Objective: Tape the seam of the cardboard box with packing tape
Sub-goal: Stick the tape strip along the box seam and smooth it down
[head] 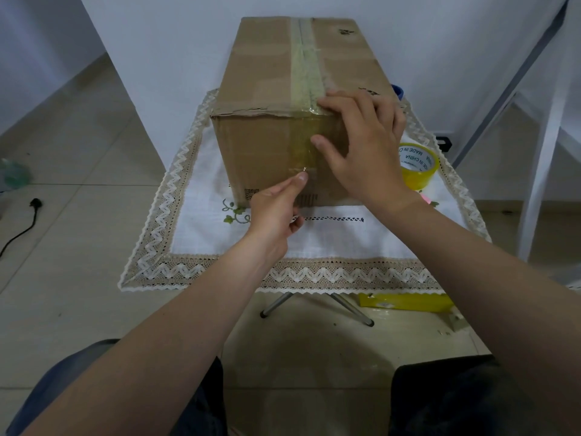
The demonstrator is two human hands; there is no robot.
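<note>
A brown cardboard box (261,77) stands on a small cloth-covered table (339,234). A strip of clear yellowish tape (306,67) runs along its top seam and folds down the near face. My right hand (361,143) lies flat over the box's near top edge, fingers spread, with the thumb on the tape on the front face. My left hand (276,206) is mostly curled, its thumb tip pressing the lower end of the tape against the front face. A yellow packing tape roll (419,166) lies on the cloth to the right of the box.
The table has a white cloth with a lace border (176,196). A yellow flat package (405,303) lies on the floor under the table's right side. A black plug and cable (28,215) lie on the tiles at left. A white frame (540,152) stands at right.
</note>
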